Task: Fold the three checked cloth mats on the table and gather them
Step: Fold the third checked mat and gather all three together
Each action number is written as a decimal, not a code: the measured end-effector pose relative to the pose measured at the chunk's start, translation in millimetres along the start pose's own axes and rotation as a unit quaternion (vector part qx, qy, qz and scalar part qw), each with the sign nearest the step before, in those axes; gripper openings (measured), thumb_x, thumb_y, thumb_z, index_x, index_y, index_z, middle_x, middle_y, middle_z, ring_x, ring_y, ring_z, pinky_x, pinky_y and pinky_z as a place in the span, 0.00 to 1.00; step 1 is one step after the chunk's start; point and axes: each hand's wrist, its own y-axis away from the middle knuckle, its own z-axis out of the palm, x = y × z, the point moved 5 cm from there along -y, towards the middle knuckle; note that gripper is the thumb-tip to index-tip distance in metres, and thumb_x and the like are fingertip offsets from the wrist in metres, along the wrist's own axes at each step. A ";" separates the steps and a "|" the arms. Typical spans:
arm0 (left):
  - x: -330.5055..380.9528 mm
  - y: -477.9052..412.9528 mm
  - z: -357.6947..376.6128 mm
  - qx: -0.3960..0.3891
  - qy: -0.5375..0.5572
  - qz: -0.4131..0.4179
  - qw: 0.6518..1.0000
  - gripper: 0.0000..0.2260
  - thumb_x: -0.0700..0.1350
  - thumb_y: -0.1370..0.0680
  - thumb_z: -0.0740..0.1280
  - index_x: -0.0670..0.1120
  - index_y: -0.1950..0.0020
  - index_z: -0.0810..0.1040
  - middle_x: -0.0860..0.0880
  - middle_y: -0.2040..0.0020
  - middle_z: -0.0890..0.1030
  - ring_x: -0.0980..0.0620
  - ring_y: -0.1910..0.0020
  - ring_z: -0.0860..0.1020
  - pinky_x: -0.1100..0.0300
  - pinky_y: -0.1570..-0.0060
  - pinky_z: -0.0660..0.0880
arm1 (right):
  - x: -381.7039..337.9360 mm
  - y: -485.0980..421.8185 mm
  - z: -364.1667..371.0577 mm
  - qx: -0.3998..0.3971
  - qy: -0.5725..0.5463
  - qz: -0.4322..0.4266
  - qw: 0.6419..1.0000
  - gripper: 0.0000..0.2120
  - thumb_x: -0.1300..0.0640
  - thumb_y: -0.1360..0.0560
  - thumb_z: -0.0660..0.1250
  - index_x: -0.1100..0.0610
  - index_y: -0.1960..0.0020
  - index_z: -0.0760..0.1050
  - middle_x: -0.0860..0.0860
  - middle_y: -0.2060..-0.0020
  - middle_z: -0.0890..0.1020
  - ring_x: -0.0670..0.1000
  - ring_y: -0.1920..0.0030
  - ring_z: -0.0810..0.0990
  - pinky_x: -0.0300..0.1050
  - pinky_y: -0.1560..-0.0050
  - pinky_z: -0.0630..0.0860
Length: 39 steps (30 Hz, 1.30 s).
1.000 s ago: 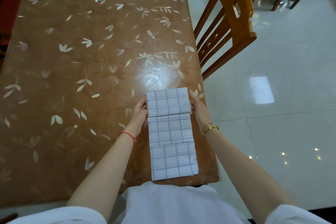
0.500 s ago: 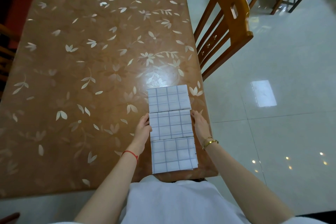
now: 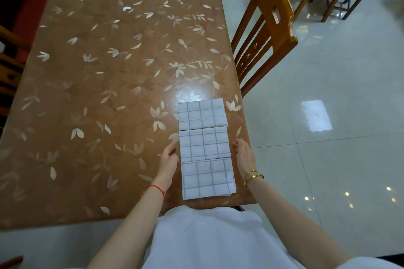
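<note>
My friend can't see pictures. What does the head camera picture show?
Three folded checked mats lie in a row on a brown leaf-patterned table: far mat, middle mat, near mat. The left hand and right hand flank the middle mat.

I can read no words, numbers, labels or brand marks anywhere in front of me; the only markings are patterns – plain grid lines on the three checked cloth mats (image 3: 204, 146) and pale leaf and flower shapes on the table (image 3: 105, 76) covering
</note>
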 end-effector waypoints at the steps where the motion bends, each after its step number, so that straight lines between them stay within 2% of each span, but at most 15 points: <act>1: -6.0 5.5 -0.1 0.002 -0.001 -0.006 1.000 0.27 0.29 0.21 0.55 0.48 0.24 0.66 0.49 0.25 0.68 0.46 0.25 0.65 0.46 0.28 0.66 | 4.6 5.3 -1.6 0.003 0.005 -0.002 1.000 0.19 0.46 0.17 0.50 0.53 0.42 0.76 0.53 0.44 0.80 0.50 0.44 0.76 0.52 0.37 0.72; 4: -19.9 21.4 3.4 0.001 0.014 -0.016 1.000 0.25 0.31 0.20 0.57 0.46 0.24 0.65 0.48 0.26 0.69 0.47 0.27 0.67 0.46 0.28 0.67 | 19.0 17.0 -3.0 0.011 0.012 -0.004 1.000 0.20 0.46 0.17 0.50 0.54 0.38 0.75 0.50 0.44 0.80 0.52 0.41 0.76 0.55 0.35 0.71; 8: -25.9 32.9 11.6 -0.018 0.040 -0.015 0.999 0.24 0.33 0.20 0.59 0.45 0.25 0.66 0.47 0.29 0.72 0.47 0.31 0.71 0.46 0.31 0.70 | 30.9 23.9 -0.5 0.003 0.005 0.020 1.000 0.22 0.45 0.17 0.50 0.56 0.36 0.75 0.52 0.40 0.80 0.53 0.38 0.76 0.57 0.32 0.70; 15: -31.5 37.7 6.7 -0.013 0.038 -0.013 0.999 0.27 0.29 0.21 0.56 0.45 0.23 0.64 0.47 0.25 0.68 0.47 0.26 0.66 0.46 0.29 0.68 | 36.7 30.1 -8.9 -0.004 -0.012 0.017 1.000 0.24 0.44 0.17 0.49 0.56 0.32 0.73 0.51 0.36 0.78 0.53 0.35 0.74 0.55 0.29 0.67; 18: -36.3 44.1 7.8 -0.021 0.036 -0.014 0.999 0.27 0.29 0.21 0.56 0.45 0.23 0.64 0.48 0.26 0.68 0.48 0.28 0.67 0.48 0.30 0.69 | 45.8 33.2 -8.8 -0.017 -0.008 0.026 1.000 0.22 0.43 0.18 0.49 0.52 0.38 0.75 0.51 0.39 0.79 0.53 0.36 0.75 0.56 0.31 0.69; 20: -35.9 49.1 11.5 -0.034 0.039 -0.010 0.999 0.26 0.29 0.21 0.55 0.44 0.24 0.65 0.49 0.29 0.71 0.51 0.33 0.70 0.52 0.35 0.72 | 52.2 31.5 -5.8 -0.029 -0.013 0.036 0.999 0.18 0.42 0.18 0.50 0.48 0.46 0.76 0.50 0.43 0.80 0.52 0.40 0.77 0.57 0.33 0.71; 21: -35.4 50.3 12.8 -0.039 0.038 -0.007 0.998 0.25 0.29 0.20 0.55 0.44 0.24 0.65 0.49 0.31 0.71 0.51 0.35 0.71 0.54 0.37 0.72 | 54.3 30.5 -4.6 -0.032 -0.017 0.038 0.999 0.19 0.41 0.19 0.50 0.48 0.46 0.76 0.50 0.43 0.80 0.52 0.40 0.77 0.57 0.33 0.71; 23: -35.5 48.2 12.7 -0.041 0.038 -0.008 0.998 0.25 0.29 0.20 0.56 0.44 0.24 0.65 0.49 0.29 0.71 0.49 0.31 0.70 0.52 0.34 0.72 | 55.1 28.8 -4.6 -0.031 -0.018 0.041 0.999 0.25 0.40 0.19 0.50 0.54 0.37 0.75 0.51 0.37 0.78 0.52 0.36 0.75 0.57 0.31 0.69; 25: -35.9 42.6 9.1 -0.033 0.031 -0.011 0.999 0.26 0.30 0.20 0.57 0.45 0.23 0.63 0.47 0.25 0.68 0.47 0.27 0.67 0.49 0.30 0.69 | 50.7 25.5 -7.9 -0.017 -0.015 0.031 0.999 0.26 0.41 0.18 0.49 0.55 0.30 0.72 0.50 0.34 0.76 0.52 0.33 0.73 0.57 0.29 0.67; 29: -22.9 28.4 2.3 -0.012 0.005 0.011 1.000 0.25 0.33 0.19 0.56 0.47 0.22 0.62 0.48 0.23 0.65 0.47 0.25 0.63 0.49 0.28 0.65 | 26.2 9.9 -13.3 -0.019 -0.022 0.005 1.000 0.27 0.40 0.19 0.47 0.53 0.29 0.71 0.51 0.33 0.75 0.53 0.31 0.71 0.56 0.27 0.64; 32: -2.6 12.2 1.2 -0.007 0.017 0.029 0.999 0.24 0.37 0.18 0.55 0.50 0.22 0.62 0.48 0.23 0.64 0.47 0.24 0.62 0.48 0.26 0.63 | -1.1 -6.4 -12.1 -0.047 -0.053 -0.001 0.997 0.27 0.38 0.18 0.46 0.50 0.28 0.69 0.48 0.33 0.73 0.49 0.30 0.69 0.47 0.29 0.61; 34: 13.8 2.3 3.7 -0.006 0.030 0.041 0.999 0.22 0.41 0.16 0.55 0.51 0.22 0.62 0.49 0.23 0.64 0.47 0.24 0.62 0.49 0.27 0.62 | -19.5 -17.5 -9.8 -0.064 -0.070 -0.027 0.995 0.29 0.37 0.18 0.42 0.50 0.25 0.65 0.48 0.29 0.69 0.49 0.28 0.65 0.45 0.31 0.57; 37: 36.0 -13.4 9.6 -0.015 0.035 0.060 0.997 0.22 0.43 0.16 0.54 0.51 0.21 0.60 0.49 0.22 0.62 0.48 0.23 0.59 0.50 0.26 0.59 | -40.3 -31.6 -0.6 -0.096 -0.077 -0.053 0.991 0.33 0.36 0.19 0.36 0.50 0.23 0.60 0.48 0.24 0.63 0.49 0.24 0.59 0.45 0.26 0.50; 39: 46.7 -23.1 12.6 -0.023 0.041 0.066 0.997 0.23 0.42 0.16 0.52 0.49 0.21 0.58 0.50 0.21 0.60 0.50 0.23 0.58 0.55 0.28 0.58 | -49.8 -42.4 10.1 -0.119 -0.077 -0.053 0.988 0.36 0.31 0.22 0.37 0.49 0.22 0.58 0.47 0.23 0.61 0.48 0.23 0.57 0.48 0.22 0.49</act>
